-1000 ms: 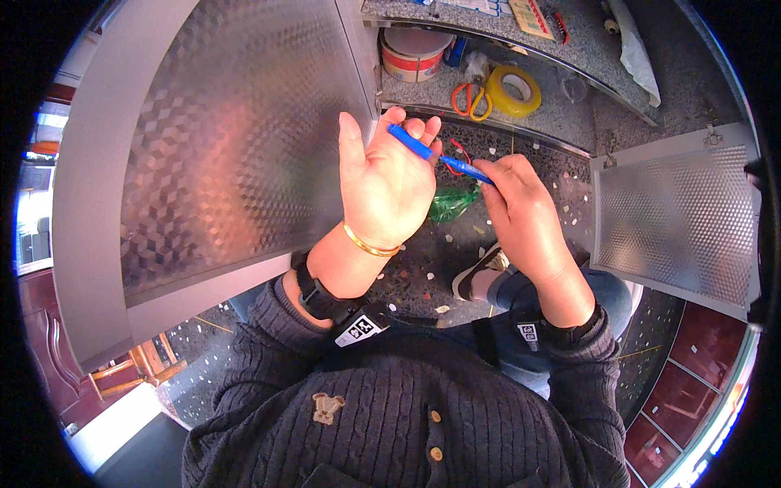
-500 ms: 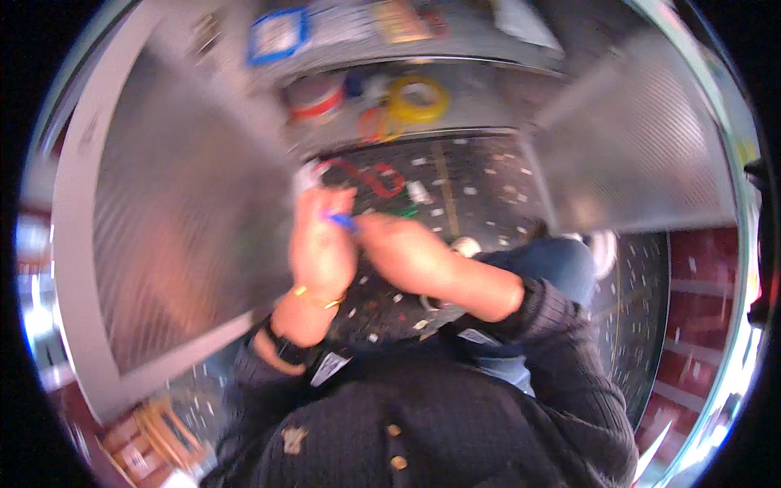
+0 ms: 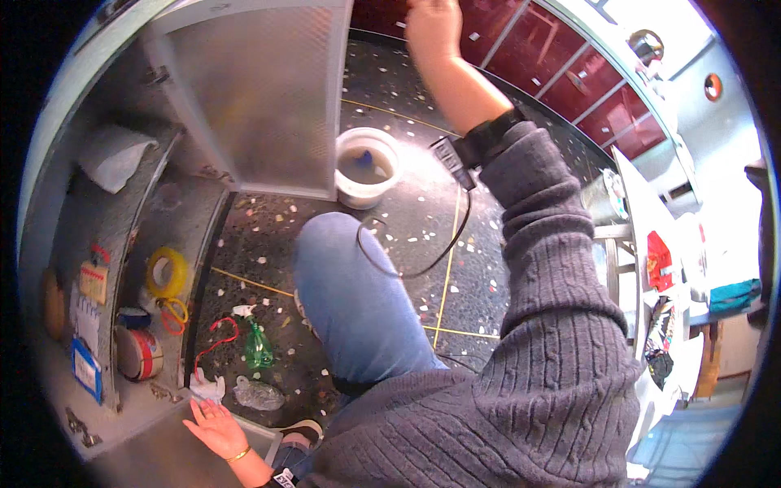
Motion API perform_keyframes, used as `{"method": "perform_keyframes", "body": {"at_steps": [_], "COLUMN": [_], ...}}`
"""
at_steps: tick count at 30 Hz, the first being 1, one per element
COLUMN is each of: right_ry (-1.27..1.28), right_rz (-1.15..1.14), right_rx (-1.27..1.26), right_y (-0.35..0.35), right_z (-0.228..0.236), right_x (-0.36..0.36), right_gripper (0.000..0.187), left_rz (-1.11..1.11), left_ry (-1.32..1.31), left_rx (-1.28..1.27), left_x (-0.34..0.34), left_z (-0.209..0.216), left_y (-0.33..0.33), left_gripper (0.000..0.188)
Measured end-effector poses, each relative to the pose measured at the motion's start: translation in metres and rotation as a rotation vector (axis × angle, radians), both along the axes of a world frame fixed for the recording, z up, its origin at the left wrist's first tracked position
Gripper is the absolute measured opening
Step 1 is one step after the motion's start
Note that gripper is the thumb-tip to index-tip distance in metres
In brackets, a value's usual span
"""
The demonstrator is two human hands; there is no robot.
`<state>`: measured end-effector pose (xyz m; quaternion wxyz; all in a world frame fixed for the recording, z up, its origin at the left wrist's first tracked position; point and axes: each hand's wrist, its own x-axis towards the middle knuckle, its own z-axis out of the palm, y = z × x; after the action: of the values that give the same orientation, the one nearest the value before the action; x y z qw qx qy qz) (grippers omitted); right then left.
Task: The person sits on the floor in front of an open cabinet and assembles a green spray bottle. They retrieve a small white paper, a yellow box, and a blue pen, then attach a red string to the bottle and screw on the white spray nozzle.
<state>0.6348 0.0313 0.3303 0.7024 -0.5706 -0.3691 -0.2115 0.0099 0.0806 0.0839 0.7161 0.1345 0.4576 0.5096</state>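
Observation:
My left hand is at the lower left, palm up with its fingers spread, holding nothing. Close to its fingertips lie a crumpled white piece and a clear crinkled plastic bag. My right arm stretches far out, and my right hand is at the top edge. Its fingers are cut off or unclear there, so what it holds, if anything, is hidden. Below that hand, on the floor, stands a white bucket with a small blue thing in it.
An open cabinet at left holds yellow tape, orange-handled scissors and a round red-banded container. Its frosted door stands beside the bucket. A green spray bottle and red cord lie on the speckled floor.
My view has swung right. My hands were together around a small blue thing; now they are far apart, the right stretched out past the bucket, the left open by the cabinet.

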Motion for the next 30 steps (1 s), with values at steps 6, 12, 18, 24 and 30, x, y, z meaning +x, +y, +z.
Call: {"method": "perform_keyframes", "body": {"at_steps": [6, 12, 18, 24, 30], "right_ry": [0.265, 1.640, 1.301, 0.928, 1.213], "right_rz": [-0.086, 0.233, -0.365, -0.759, 0.034], "right_rx": [-0.122, -0.130, 0.189, 0.510, -0.087], "right_y": [-0.152, -0.220, -0.399, -0.487, -0.344], "right_z": [-0.111, -0.319, -0.266, -0.146, -0.291], "right_x": [0.038, -0.013, 0.155, 0.232, 0.129], "right_gripper": [0.015, 0.016, 0.031, 0.057, 0.053], "left_rz": [-0.131, -0.372, -0.342, -0.742, -0.741], "left_ry": [0.062, 0.591, 0.847, 1.132, 1.003], "left_rx": [-0.052, -0.253, -0.220, -0.056, 0.048], "left_x": [0.002, -0.029, -0.061, -0.042, -0.012], "left_z": [-0.044, -0.103, -0.106, -0.106, -0.094], "left_y": [0.009, 0.000, -0.017, -0.026, -0.040], "left_gripper": [0.049, 0.053, 0.043, 0.029, 0.026]}}
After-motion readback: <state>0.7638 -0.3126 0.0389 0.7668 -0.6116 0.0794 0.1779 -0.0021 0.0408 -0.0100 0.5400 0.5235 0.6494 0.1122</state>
